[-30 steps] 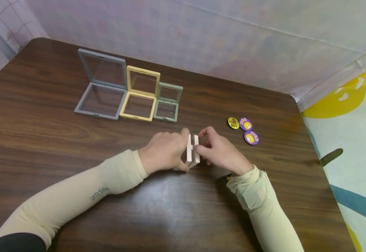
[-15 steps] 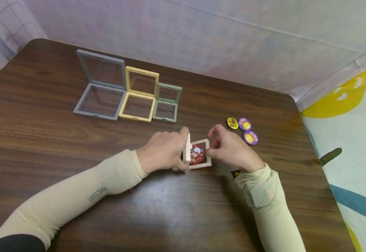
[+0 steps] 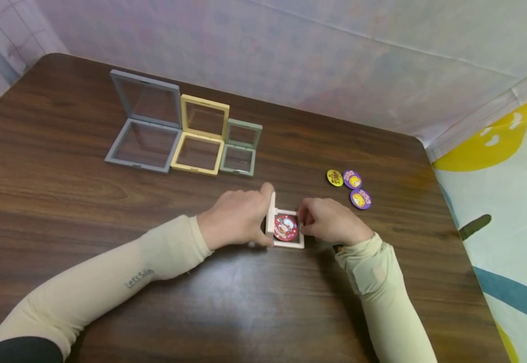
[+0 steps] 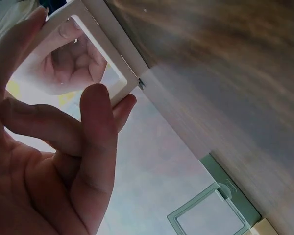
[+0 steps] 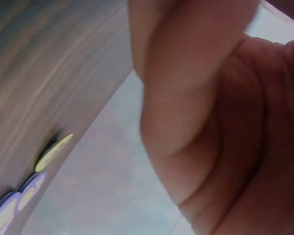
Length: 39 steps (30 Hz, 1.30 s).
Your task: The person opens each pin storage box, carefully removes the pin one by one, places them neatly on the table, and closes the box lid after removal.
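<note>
A small pale pink display frame (image 3: 289, 245) stands hinged apart, one half flat on the table and the other upright. My left hand (image 3: 238, 217) grips the upright half at its ends; the left wrist view shows fingers and thumb on its rim (image 4: 118, 73), with a clear window inside. A round red badge (image 3: 286, 228) with a white cartoon figure lies on the flat half. My right hand (image 3: 333, 220) has curled fingers and pinches that half's right edge. In the right wrist view the fingertips are hidden.
Behind stand three opened display frames: blue-grey (image 3: 138, 166), yellow (image 3: 195, 170) and green (image 3: 238, 173). A yellow badge (image 3: 335, 177) and two purple badges (image 3: 352, 179) lie beyond my right hand. A curtain (image 3: 290, 55) hangs along the table's back edge.
The pink frame has gone from nearly closed to hinged apart. My right hand has swung its half rightward and down to the table, uncovering the red badge. My left hand has stayed put.
</note>
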Available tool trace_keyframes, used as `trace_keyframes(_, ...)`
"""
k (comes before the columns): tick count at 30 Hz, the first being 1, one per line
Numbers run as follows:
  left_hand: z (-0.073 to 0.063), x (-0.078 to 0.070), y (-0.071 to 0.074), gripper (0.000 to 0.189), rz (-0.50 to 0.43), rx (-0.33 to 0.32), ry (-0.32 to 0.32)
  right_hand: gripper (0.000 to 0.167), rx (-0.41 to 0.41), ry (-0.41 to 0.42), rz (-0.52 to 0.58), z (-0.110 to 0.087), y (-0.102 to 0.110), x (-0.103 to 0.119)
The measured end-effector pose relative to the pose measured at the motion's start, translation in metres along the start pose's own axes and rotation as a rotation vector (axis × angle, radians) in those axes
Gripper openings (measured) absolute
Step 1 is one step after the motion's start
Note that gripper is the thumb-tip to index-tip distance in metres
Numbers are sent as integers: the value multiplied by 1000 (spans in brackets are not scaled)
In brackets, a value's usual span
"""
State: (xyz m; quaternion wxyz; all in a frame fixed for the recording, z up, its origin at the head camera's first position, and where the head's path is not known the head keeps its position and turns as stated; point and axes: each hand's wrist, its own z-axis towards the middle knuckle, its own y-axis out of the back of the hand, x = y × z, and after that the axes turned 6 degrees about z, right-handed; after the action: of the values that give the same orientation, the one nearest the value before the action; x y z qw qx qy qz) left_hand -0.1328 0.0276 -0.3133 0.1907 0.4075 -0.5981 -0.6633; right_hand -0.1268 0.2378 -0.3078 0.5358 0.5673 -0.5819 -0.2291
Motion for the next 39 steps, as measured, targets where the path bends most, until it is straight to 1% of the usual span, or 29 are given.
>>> trace_keyframes(3, 0, 0, -1, 73, 5, 1, 8, 20, -17, -9, -22, -2, 0, 5)
trace_keyframes(5, 0, 1, -1, 73, 8, 1, 14, 26, -20, -33, -31, -4, -1, 9)
trace_keyframes(7, 1, 1, -2, 73, 7, -1, 14, 34, -20, -56, -45, -6, -2, 15)
trace_keyframes(11, 1, 1, -2, 72, 0, -14, -6, 55, -37, -94, -112, -6, -10, 25)
trace_keyframes(13, 2, 0, -2, 72, -7, -17, -11, 59, -56, -99, -142, -5, -15, 28)
trace_keyframes(17, 1, 0, -2, 71, -15, -15, -8, 56, -69, -87, -161, -3, -19, 29)
trace_keyframes(20, 1, 0, -2, 71, -9, -15, -2, 54, -86, -81, -148, -4, -14, 27)
trace_keyframes(23, 1, 0, -3, 72, -8, -7, 3, 53, -158, -98, -127, -6, -5, 20)
trace_keyframes(27, 0, 0, -3, 74, -5, -2, 6, 49, -273, -147, -110, -11, 7, 5)
trace_keyframes(29, 0, 0, -3, 74, 3, -7, 7, 47, -300, -174, -114, -14, 13, 0)
trace_keyframes(32, 0, -1, -3, 75, 7, -13, 7, 48, -299, -204, -115, -16, 18, -5)
trace_keyframes(39, 0, -1, -3, 75, 9, -13, 9, 48, -281, -211, -116, -16, 19, -7)
